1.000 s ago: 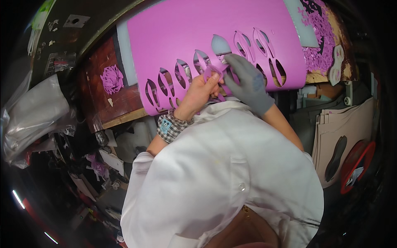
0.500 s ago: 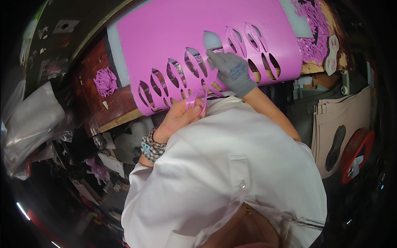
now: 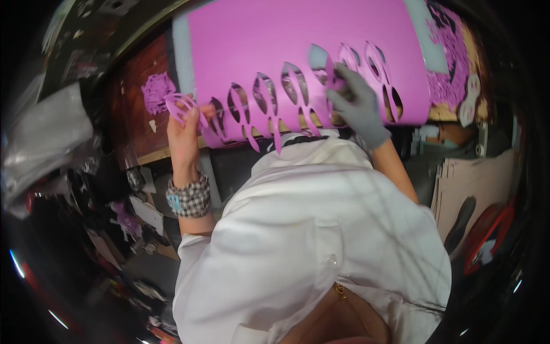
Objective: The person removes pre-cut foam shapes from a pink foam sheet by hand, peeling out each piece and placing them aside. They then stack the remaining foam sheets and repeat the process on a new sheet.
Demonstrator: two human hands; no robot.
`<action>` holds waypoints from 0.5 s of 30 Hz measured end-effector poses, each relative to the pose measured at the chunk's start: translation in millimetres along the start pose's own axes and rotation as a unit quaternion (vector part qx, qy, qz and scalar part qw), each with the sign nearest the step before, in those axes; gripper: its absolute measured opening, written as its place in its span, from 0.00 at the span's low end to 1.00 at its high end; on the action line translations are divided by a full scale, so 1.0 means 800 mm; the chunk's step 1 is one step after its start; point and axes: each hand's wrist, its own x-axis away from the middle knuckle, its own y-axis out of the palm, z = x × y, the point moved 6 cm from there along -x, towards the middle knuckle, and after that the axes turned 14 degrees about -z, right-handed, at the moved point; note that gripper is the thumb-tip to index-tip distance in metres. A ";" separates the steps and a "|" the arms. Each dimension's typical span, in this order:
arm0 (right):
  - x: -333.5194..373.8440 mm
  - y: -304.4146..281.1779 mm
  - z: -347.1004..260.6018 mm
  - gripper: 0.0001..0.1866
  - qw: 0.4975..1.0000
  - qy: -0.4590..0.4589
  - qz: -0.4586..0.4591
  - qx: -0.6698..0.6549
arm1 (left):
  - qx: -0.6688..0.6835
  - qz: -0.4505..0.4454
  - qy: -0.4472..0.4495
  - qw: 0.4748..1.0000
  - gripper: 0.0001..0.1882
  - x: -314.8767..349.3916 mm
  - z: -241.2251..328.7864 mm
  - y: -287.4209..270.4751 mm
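Now left hand (image 3: pixel 184 133) pinched pink cutout (image 3: pixel 182 106) beside sheet (image 3: pixel 286 46); gloved right hand (image 3: pixel 360 109) lay spread on sheet's cut holes, gripping nothing; scrap pile (image 3: pixel 156 90) on tabletop (image 3: pixel 133 129).

We have one view only, from a fisheye camera worn on the head, looking steeply down over the white coat (image 3: pixel 309 241) toward the tabletop (image 3: pixel 137 114) just ahead. It sits close: the coat fills the lower middle, the pink sheet (image 3: pixel 298 46) spreads across the top, and both hands, the left (image 3: pixel 184 129) and the gloved right (image 3: pixel 358 106), reach up from below to its near edge. Straight edges bow toward the dark round rim, where the surroundings shrink and blur, and no second view shares the scene.
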 end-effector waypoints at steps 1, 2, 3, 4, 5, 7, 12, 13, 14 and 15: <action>0.008 -0.016 0.000 0.27 0.999 -0.019 0.047 0.012 | -0.007 0.032 0.018 0.999 0.14 -0.009 -0.003 -0.015; 0.011 -0.029 -0.005 0.26 0.993 -0.078 0.082 0.019 | -0.016 0.091 0.022 0.995 0.14 -0.011 0.000 -0.036; 0.018 -0.043 0.013 0.23 0.994 0.008 0.112 -0.011 | 0.012 0.088 0.072 0.993 0.13 -0.015 0.008 -0.041; 0.026 -0.055 0.023 0.23 0.989 0.040 0.135 -0.047 | 0.042 0.125 0.072 0.989 0.12 -0.015 0.009 -0.048; 0.035 -0.063 0.031 0.22 0.985 0.056 0.150 -0.062 | -0.015 0.129 0.117 0.985 0.10 -0.012 0.022 -0.048; 0.048 -0.077 0.037 0.20 0.983 0.067 0.168 0.004 | -0.112 0.154 0.158 0.969 0.08 -0.006 0.041 -0.043; 0.066 -0.078 0.045 0.18 0.980 0.042 0.192 -0.038 | -0.206 0.128 0.255 0.936 0.12 0.000 0.072 -0.020; 0.067 -0.078 0.044 0.18 0.978 0.039 0.199 -0.048 | -0.208 0.128 0.264 0.933 0.12 0.001 0.075 -0.018; 0.065 -0.076 0.044 0.18 0.978 0.044 0.198 -0.051 | -0.209 0.130 0.266 0.932 0.11 0.001 0.077 -0.017; 0.065 -0.074 0.043 0.18 0.977 0.050 0.201 -0.059 | -0.212 0.129 0.263 0.932 0.11 0.002 0.078 -0.016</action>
